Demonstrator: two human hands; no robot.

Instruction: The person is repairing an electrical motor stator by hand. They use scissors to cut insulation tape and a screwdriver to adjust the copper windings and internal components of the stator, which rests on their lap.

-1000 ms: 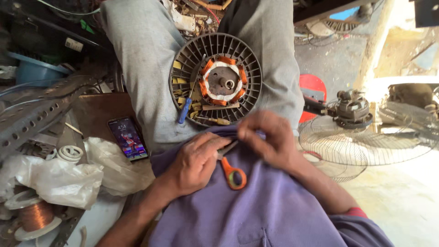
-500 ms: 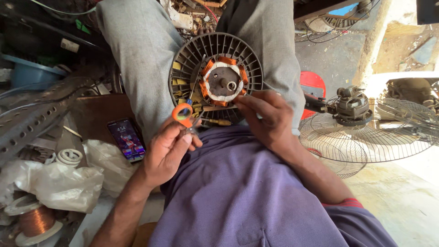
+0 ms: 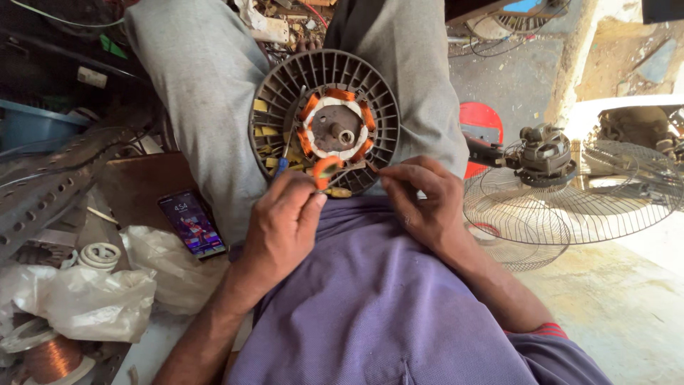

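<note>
A round dark slotted fan motor housing (image 3: 374,107) rests on my lap between grey trouser legs. Orange copper windings (image 3: 342,95) ring its centre hub (image 3: 338,134). My left hand (image 3: 281,224) is closed on small scissors with orange handles (image 3: 325,170), their tip at the lower edge of the windings. My right hand (image 3: 426,203) sits just right of them, its fingertips pinched by the housing's lower rim; what they pinch is too small to see. A blue-handled tool (image 3: 282,165) lies against the housing's left side.
A smartphone (image 3: 192,223) with a lit screen lies on a brown board at left. White plastic bags (image 3: 92,296) and a copper wire spool (image 3: 50,356) are at lower left. A fan with a wire guard (image 3: 570,196) stands at right, a red object (image 3: 482,121) behind it.
My left hand has carried the orange-handled scissors up from my lap to the windings' lower edge. My right hand followed to the housing's rim.
</note>
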